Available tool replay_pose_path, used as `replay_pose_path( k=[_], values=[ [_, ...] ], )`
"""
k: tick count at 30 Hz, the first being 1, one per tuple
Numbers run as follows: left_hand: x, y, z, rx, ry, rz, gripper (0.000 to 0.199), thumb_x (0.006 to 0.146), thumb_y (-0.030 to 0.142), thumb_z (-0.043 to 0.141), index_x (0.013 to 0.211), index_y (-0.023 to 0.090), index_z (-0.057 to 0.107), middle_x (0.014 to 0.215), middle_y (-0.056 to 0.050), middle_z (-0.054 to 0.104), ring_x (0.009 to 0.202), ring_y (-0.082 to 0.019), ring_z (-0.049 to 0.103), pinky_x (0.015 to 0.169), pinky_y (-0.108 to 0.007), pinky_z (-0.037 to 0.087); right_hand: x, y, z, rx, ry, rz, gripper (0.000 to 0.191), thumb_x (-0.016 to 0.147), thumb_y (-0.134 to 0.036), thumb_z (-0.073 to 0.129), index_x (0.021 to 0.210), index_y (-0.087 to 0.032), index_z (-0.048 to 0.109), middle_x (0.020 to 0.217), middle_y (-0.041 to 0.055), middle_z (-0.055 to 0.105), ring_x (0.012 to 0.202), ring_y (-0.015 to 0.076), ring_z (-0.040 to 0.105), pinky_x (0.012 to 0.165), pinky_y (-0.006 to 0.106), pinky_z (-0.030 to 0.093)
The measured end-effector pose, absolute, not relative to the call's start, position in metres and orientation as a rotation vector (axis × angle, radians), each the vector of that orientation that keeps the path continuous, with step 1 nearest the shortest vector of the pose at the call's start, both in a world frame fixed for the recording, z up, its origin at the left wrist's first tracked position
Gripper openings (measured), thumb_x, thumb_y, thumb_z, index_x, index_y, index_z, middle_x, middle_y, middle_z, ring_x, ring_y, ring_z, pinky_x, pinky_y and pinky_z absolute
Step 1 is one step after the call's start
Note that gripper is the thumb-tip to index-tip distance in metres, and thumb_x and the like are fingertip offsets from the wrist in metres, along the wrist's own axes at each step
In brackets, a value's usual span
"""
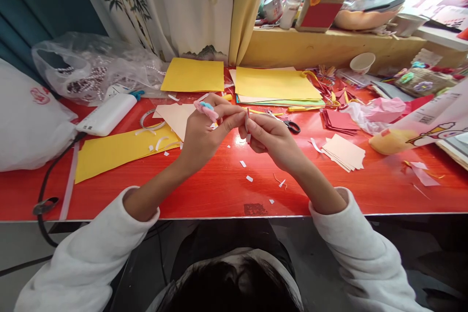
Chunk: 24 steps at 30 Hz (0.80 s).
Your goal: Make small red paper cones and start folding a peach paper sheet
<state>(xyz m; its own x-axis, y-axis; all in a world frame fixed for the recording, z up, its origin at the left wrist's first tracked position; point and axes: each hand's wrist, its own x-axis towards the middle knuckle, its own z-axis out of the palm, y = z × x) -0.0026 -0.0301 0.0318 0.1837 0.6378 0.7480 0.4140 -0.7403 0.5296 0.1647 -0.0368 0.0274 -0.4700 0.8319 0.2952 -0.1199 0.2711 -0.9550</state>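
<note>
Both hands meet above the middle of the red table. A thin red strip (pixel 248 113) stands upright between their fingertips, with a small white piece (pixel 248 138) below it. My left hand (pixel 210 131) is closed, thumb and forefinger pinched at the strip; a pink and blue flower-like piece (pixel 206 108) sits at its fingers. My right hand (pixel 272 137) is also closed, its thumb and fingers pinching the strip and the white piece. Behind the right hand lie scissors with black handles (pixel 292 126), partly hidden.
On the red table (pixel 219 195) lie yellow sheets (pixel 276 83), pale pink cards (pixel 345 152), red cards (pixel 340 122), a tape roll (pixel 148 118) and white scraps (pixel 249 178). A white power strip (pixel 107 114) and plastic bags (pixel 32 117) stand left, a drink cup (pixel 395 139) right.
</note>
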Motion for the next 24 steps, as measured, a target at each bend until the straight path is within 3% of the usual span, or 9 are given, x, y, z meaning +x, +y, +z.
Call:
replay_pose_path(
  k=[7, 24],
  values=[
    [-0.0028, -0.0306, 0.0322, 2.233, 0.991, 1.568, 0.010, 0.086, 0.033, 0.062, 0.090, 0.024, 0.066, 0.084, -0.001, 0.063, 0.081, -0.012, 0.061, 0.066, -0.027, 0.054, 0.1653, -0.0369, 0.0276, -0.698, -1.640, 1.275, 0.033, 0.089, -0.047, 0.056, 0.075, -0.016, 0.057, 0.060, -0.0047, 0.041, 0.044, 0.0034, 0.031, 0.039, 0.021, 0.022],
    [-0.0040, -0.0283, 0.0345, 2.230, 0.798, 1.595, 0.008, 0.086, 0.021, 0.062, 0.080, 0.023, 0.067, 0.074, 0.002, 0.059, 0.075, -0.011, 0.057, 0.063, -0.025, 0.050, 0.1664, -0.0386, 0.0300, -0.797, -1.677, 1.109, 0.036, 0.084, -0.048, 0.061, 0.072, -0.015, 0.060, 0.056, -0.0038, 0.041, 0.048, 0.0050, 0.036, 0.040, 0.020, 0.024]
  ],
)
